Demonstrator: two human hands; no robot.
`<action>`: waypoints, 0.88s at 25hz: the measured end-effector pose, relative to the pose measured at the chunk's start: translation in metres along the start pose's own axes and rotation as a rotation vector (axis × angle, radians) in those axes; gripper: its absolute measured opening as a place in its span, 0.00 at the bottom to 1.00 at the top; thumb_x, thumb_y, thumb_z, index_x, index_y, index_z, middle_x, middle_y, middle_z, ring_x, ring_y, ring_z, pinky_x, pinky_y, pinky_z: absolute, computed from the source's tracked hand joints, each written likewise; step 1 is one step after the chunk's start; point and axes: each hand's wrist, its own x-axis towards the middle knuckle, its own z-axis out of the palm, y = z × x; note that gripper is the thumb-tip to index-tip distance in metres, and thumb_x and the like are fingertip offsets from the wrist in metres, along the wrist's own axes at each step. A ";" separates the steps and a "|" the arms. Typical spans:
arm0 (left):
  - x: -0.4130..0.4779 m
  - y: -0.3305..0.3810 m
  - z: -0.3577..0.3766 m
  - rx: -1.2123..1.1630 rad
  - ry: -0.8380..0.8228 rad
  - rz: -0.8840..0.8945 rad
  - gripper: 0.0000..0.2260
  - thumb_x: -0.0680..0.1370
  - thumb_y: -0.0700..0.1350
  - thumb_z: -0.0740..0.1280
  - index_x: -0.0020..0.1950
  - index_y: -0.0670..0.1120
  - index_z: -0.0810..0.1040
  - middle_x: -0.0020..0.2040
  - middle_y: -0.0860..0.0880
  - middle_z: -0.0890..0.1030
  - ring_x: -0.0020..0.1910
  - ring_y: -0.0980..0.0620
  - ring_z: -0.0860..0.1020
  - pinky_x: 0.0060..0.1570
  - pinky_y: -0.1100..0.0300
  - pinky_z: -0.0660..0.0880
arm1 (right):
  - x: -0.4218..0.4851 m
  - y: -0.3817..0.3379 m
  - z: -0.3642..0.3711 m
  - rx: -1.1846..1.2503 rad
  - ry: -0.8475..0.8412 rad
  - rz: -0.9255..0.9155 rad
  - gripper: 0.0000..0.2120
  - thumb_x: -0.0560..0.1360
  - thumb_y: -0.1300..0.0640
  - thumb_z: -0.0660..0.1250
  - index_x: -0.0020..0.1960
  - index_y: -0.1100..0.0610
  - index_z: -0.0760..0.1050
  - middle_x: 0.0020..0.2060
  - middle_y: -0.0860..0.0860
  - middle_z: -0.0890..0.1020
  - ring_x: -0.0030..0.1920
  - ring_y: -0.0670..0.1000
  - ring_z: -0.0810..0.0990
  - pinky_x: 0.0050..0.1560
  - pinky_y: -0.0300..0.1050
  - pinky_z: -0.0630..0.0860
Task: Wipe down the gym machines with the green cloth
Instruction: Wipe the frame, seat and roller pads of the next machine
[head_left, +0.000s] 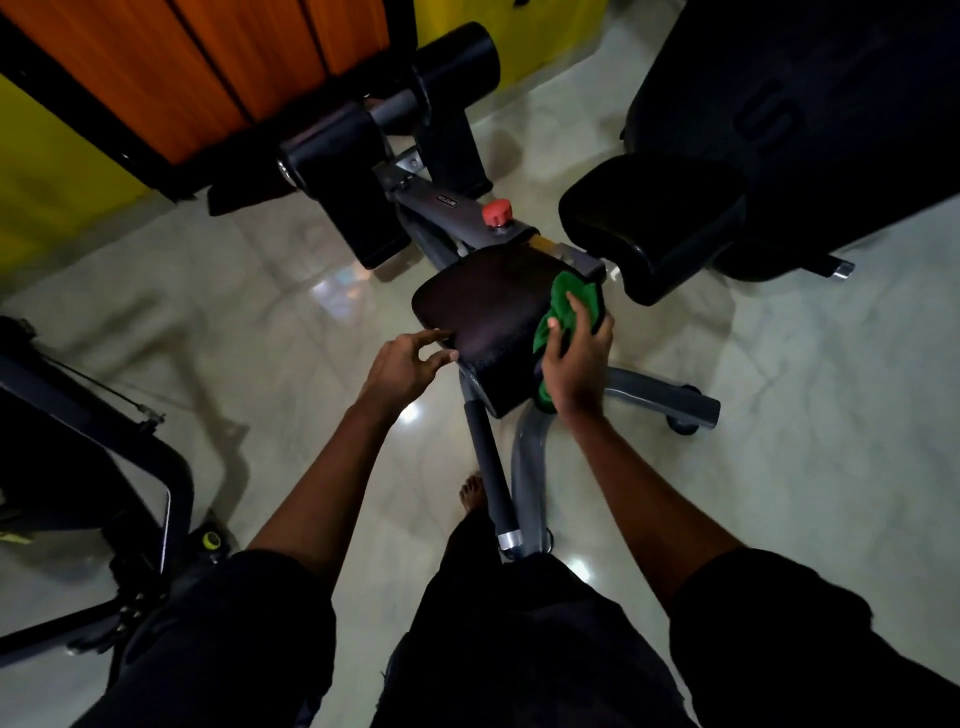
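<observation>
A black padded seat (488, 317) of a grey-framed gym machine sits in the middle of the view. My right hand (579, 358) presses the green cloth (563, 306) against the seat's right edge, fingers spread over the cloth. My left hand (410, 361) is at the seat's left front corner, fingertips touching the pad's edge, holding nothing. A red knob (497, 212) stands on the frame just beyond the seat. Part of the cloth hangs below my right palm.
A black-gripped handle bar (491, 478) runs from under the seat toward me. Black roller pads (358, 182) lie beyond, another black seat (649, 218) to the right. A dark machine frame (104, 452) is at left. My bare foot (470, 493) stands on the glossy tiled floor.
</observation>
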 end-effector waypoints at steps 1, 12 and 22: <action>0.001 -0.001 -0.001 0.000 0.006 0.021 0.21 0.75 0.61 0.70 0.65 0.53 0.80 0.60 0.52 0.83 0.55 0.49 0.81 0.58 0.52 0.76 | 0.003 0.000 0.000 0.017 0.024 0.019 0.21 0.81 0.48 0.60 0.72 0.52 0.71 0.67 0.63 0.70 0.65 0.65 0.73 0.61 0.61 0.76; 0.013 0.028 -0.002 -0.055 -0.233 -0.069 0.34 0.77 0.58 0.69 0.80 0.49 0.61 0.79 0.52 0.62 0.77 0.54 0.61 0.70 0.63 0.58 | -0.024 0.007 0.008 -0.014 -0.010 0.024 0.27 0.81 0.39 0.57 0.78 0.45 0.61 0.75 0.63 0.62 0.72 0.65 0.68 0.66 0.62 0.73; 0.015 0.033 -0.011 0.007 -0.297 -0.065 0.33 0.78 0.60 0.67 0.79 0.51 0.61 0.79 0.54 0.61 0.76 0.54 0.61 0.76 0.53 0.59 | -0.038 -0.016 0.022 0.248 0.135 0.372 0.26 0.81 0.44 0.59 0.77 0.51 0.66 0.72 0.63 0.67 0.68 0.64 0.72 0.63 0.55 0.73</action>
